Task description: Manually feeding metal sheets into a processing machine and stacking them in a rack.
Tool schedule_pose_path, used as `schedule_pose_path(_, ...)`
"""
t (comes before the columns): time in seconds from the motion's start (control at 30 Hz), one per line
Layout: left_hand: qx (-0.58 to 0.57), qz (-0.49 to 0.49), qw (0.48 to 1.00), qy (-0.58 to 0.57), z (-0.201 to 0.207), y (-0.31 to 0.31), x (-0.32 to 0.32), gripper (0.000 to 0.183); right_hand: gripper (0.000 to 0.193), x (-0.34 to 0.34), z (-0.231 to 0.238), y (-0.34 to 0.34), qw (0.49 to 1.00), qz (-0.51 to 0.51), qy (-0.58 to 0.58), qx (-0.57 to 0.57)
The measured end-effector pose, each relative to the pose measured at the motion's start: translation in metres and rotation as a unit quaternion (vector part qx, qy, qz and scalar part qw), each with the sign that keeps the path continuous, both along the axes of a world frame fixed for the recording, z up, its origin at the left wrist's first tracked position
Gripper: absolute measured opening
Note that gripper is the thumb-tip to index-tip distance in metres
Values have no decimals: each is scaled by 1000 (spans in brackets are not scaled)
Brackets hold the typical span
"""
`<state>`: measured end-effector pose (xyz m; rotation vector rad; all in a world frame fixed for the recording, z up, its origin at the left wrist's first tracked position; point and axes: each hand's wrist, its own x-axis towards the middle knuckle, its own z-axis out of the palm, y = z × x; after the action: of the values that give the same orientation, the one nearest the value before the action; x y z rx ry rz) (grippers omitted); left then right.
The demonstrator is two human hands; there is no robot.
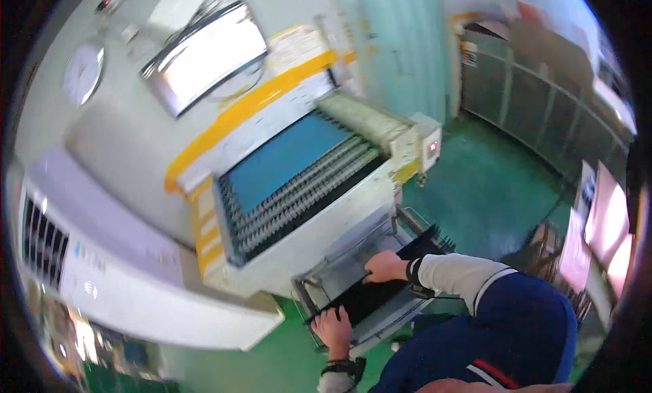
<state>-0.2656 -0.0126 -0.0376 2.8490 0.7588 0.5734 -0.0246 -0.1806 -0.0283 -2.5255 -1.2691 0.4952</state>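
A long black slotted rack point(390, 292) lies across a metal-framed cart point(339, 269) in front of me. My left hand point(331, 330) is closed on the rack's near left end, a dark band round its wrist. Farther right, my right hand point(386, 266) curls its fingers over the rack's far long edge; its fingertips are partly hidden. Beyond the cart stands a white and yellow roller machine point(292, 257). On its rollers point(309, 196) rests a flat blue panel point(288, 159).
A tall white cabinet-like unit point(156, 284) stands at the left. A control box point(428, 146) with a red display sits at the machine's right end. Grey panels point(523, 87) line the far right, and pinkish sheets point(604, 210) stand at the right edge. A screen point(207, 57) hangs above the machine.
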Motion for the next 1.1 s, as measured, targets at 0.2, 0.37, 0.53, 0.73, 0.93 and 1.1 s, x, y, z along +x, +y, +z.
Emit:
schedule_pose_path(0.2,-30,-97,995,11,-17,27,6,39,46,-8,6,-9,1000,-16,4,26)
schedule_pose_path(0.37,-105,-172,970,134,17,43,17,48,48,-16,-1,-11,997,-28,-1,74)
schedule_pose_path(0.53,-31,-193,977,88,-9,41,19,53,47,-13,-8,-6,995,-33,-8,96)
schedule_pose_path(0.73,-90,-163,968,166,5,26,15,66,45,-21,5,-20,996,-41,26,77)
schedule_pose_path(0.93,-76,-190,963,174,17,24,15,67,46,-19,0,-9,997,-39,-1,72)
schedule_pose_path(1.1,-57,-183,964,184,30,11,12,65,44,-19,-5,-5,997,-52,-6,65)
